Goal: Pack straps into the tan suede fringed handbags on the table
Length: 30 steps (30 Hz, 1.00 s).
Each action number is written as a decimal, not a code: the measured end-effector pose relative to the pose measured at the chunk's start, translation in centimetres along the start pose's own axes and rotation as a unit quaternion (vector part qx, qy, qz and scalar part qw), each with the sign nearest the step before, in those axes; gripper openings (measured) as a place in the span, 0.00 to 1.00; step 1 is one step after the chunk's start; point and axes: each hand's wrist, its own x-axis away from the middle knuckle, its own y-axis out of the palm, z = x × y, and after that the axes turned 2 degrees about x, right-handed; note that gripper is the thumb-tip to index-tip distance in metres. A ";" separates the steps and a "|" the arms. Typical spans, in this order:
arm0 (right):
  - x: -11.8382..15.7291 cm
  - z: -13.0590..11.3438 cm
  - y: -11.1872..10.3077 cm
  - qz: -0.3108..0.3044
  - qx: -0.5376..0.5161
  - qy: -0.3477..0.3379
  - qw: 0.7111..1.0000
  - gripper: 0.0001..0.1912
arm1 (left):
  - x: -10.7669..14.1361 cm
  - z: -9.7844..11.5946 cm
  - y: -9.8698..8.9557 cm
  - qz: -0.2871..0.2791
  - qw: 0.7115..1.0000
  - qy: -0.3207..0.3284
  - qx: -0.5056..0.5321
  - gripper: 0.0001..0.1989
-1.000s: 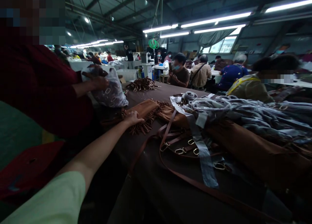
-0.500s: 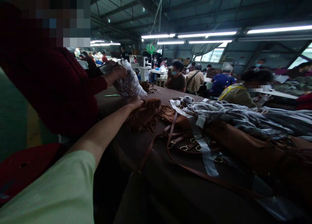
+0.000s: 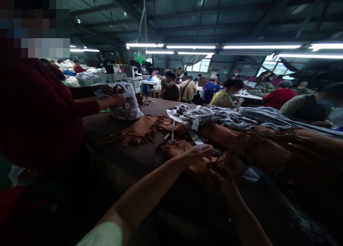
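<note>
A brown fringed bag [image 3: 178, 146] lies in front of me on the dark table, bunched between my two hands. My left hand [image 3: 200, 153] is over its upper side, fingers pinched together; what sits between them is too dark and small to name. Lower and to the right, my right hand [image 3: 222, 180] is closed on the bag's fringed edge, its fingertips partly in shadow. Another brown fringed piece [image 3: 140, 126] lies flat further left, apart from my hands. A whitish strip [image 3: 194, 135] runs down just behind my left hand.
On the left, a co-worker in dark red [image 3: 61, 106] has a hand at a clear plastic bag [image 3: 128, 105]. Grey wrapped straps [image 3: 214, 114] are heaped across brown bags [image 3: 241, 142] on the right. Clear plastic film [image 3: 252, 174] lies near my right hand. Several people sit at tables beyond.
My left hand has left the far fringed piece and come back to the right, over the nearer bag. My right hand has come into view at that bag. The view has swung right.
</note>
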 end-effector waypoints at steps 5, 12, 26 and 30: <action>0.8 0.9 -3.5 0.065 -0.118 0.152 0.979 0.25 | 4.4 -4.4 2.9 0.046 0.989 -0.094 -0.103 0.27; 1.8 0.6 -3.5 0.124 -0.163 0.161 0.965 0.27 | 5.7 -8.9 12.1 0.047 0.974 -0.166 0.146 0.25; -0.7 3.3 -10.5 0.158 0.117 0.090 0.976 0.21 | 8.4 -7.4 0.4 0.062 0.837 -0.136 -0.526 0.19; -1.2 2.8 -11.2 0.119 0.078 0.158 0.977 0.17 | 10.2 -6.3 -4.5 0.105 0.784 -0.216 -0.572 0.15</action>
